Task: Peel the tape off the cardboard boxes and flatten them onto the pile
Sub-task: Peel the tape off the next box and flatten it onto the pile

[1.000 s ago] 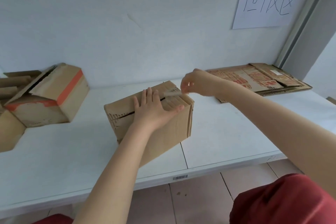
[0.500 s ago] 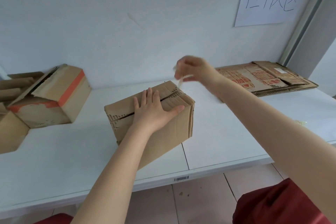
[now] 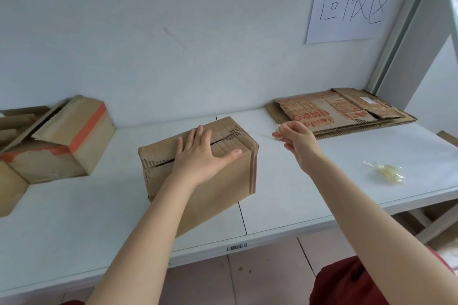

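Note:
A brown cardboard box (image 3: pixel 223 188) stands in the middle of the white table (image 3: pixel 309 193), its top flaps closed along a torn seam. My left hand (image 3: pixel 203 156) lies flat on the box top with straight fingers, pressing it down. To the right of the box, my right hand (image 3: pixel 297 141) pinches a thin strip of clear tape (image 3: pixel 265 135) that stretches back toward the box's top right corner. A pile of flattened cardboard (image 3: pixel 342 111) lies at the back right of the table.
More boxes stand at the left, one with orange tape (image 3: pixel 62 141) and others cut off by the frame edge. A crumpled wad of clear tape (image 3: pixel 386 172) lies on the table at the right. A paper sign (image 3: pixel 347 7) hangs on the wall.
My right hand has pulled the tape strip off the box top, first lifting up and then moving right and down, clear of the box. My left hand has stayed flat on the box.

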